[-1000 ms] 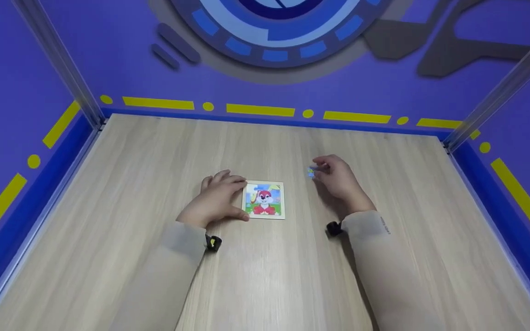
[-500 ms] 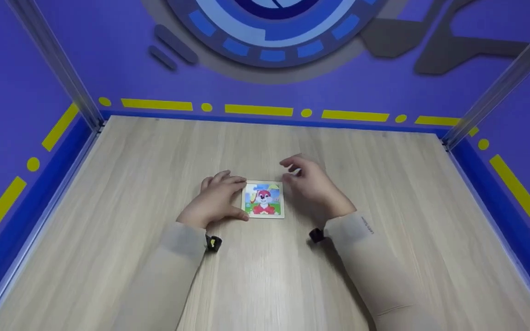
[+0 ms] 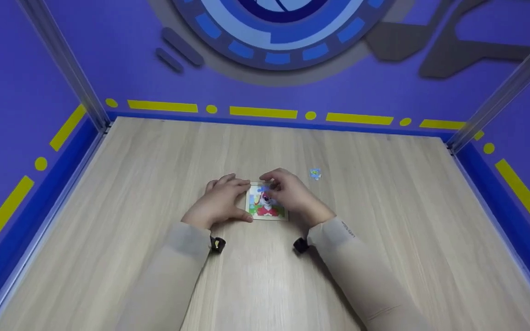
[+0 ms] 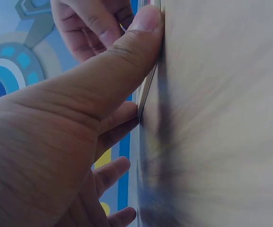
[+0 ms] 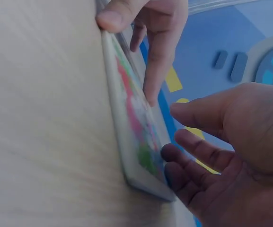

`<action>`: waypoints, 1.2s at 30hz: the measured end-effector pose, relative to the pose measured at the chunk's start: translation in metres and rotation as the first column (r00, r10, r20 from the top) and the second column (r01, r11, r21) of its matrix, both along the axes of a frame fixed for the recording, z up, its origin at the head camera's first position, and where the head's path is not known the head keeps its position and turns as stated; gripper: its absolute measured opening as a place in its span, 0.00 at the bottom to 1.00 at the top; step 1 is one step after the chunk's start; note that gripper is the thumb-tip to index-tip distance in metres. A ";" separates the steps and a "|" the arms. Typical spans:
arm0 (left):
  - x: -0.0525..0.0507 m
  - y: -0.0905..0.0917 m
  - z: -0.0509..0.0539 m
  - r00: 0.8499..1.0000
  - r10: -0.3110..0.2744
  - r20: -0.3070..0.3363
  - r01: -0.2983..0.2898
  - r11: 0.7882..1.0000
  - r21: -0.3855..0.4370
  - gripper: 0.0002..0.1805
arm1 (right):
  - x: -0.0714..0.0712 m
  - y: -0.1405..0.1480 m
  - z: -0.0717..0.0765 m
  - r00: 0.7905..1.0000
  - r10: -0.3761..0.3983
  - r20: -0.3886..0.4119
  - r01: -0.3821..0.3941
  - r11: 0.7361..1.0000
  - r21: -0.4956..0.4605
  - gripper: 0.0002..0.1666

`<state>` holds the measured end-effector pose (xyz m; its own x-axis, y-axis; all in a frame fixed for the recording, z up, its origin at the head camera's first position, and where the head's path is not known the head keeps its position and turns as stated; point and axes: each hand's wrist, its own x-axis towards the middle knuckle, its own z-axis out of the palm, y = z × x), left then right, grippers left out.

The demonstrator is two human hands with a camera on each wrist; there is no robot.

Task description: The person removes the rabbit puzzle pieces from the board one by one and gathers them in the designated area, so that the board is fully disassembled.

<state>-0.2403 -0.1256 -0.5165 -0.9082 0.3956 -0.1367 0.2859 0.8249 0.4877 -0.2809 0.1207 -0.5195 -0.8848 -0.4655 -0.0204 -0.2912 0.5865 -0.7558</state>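
A small square jigsaw puzzle (image 3: 267,212), showing a red-and-white cartoon animal inside a pale wooden frame, lies on the table. My left hand (image 3: 216,204) holds its left edge, thumb at the near corner and index finger at the far one. Over the puzzle's upper right hovers my right hand (image 3: 292,193), its fingers loosely bent. The right wrist view shows a gap between the right thumb (image 5: 181,112) and fingers, with nothing visible in it; the fingertips are close to the board's edge. A loose blue puzzle piece (image 3: 315,173) lies to the right, beyond the right hand.
The light wood-grain table (image 3: 256,285) is bordered at the back and sides by purple-blue panels (image 3: 256,94) with yellow markings. Metal posts (image 3: 499,92) stand at the back corners. Both wrists carry small black cameras (image 3: 301,245) at the sleeve cuffs.
My right hand has moved left from beside the loose piece to over the puzzle, uncovering that piece on the table. My left hand stays on the frame's left edge.
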 end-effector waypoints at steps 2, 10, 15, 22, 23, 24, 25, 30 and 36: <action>0.000 0.000 0.000 1.000 0.000 0.003 0.000 1.000 0.003 0.55 | 0.000 0.001 -0.004 1.000 0.019 -0.008 -0.018 1.000 0.025 0.25; 0.002 -0.002 0.000 1.000 0.004 0.008 -0.004 1.000 -0.003 0.56 | 0.001 0.003 -0.015 0.995 0.096 -0.003 -0.096 0.991 0.090 0.26; 0.003 -0.002 0.001 1.000 0.009 0.017 -0.009 1.000 -0.003 0.56 | 0.003 0.001 -0.015 0.994 0.104 -0.024 -0.102 0.992 0.076 0.22; 0.005 -0.001 0.002 1.000 0.011 0.016 -0.011 1.000 -0.016 0.55 | 0.002 0.001 -0.014 0.994 0.104 -0.022 -0.102 0.991 0.088 0.19; 0.005 -0.001 0.002 1.000 0.013 0.019 -0.013 1.000 -0.014 0.55 | 0.002 0.001 -0.014 0.994 0.103 -0.017 -0.101 0.991 0.088 0.19; 0.005 -0.001 0.003 1.000 0.014 0.019 -0.014 1.000 -0.012 0.55 | 0.002 0.001 -0.014 0.995 0.101 -0.015 -0.099 0.991 0.087 0.19; 0.005 0.000 0.003 1.000 0.014 0.018 -0.014 1.000 -0.010 0.55 | 0.002 0.001 -0.013 0.995 0.099 -0.013 -0.098 0.992 0.085 0.19; 0.003 0.001 0.003 1.000 0.015 0.016 -0.015 1.000 -0.006 0.56 | 0.001 0.001 -0.014 0.996 0.088 -0.021 -0.086 0.993 0.086 0.18; 0.001 0.001 0.002 1.000 0.008 0.008 -0.008 1.000 -0.015 0.56 | 0.000 0.002 -0.013 0.995 0.089 -0.052 -0.083 0.990 0.117 0.18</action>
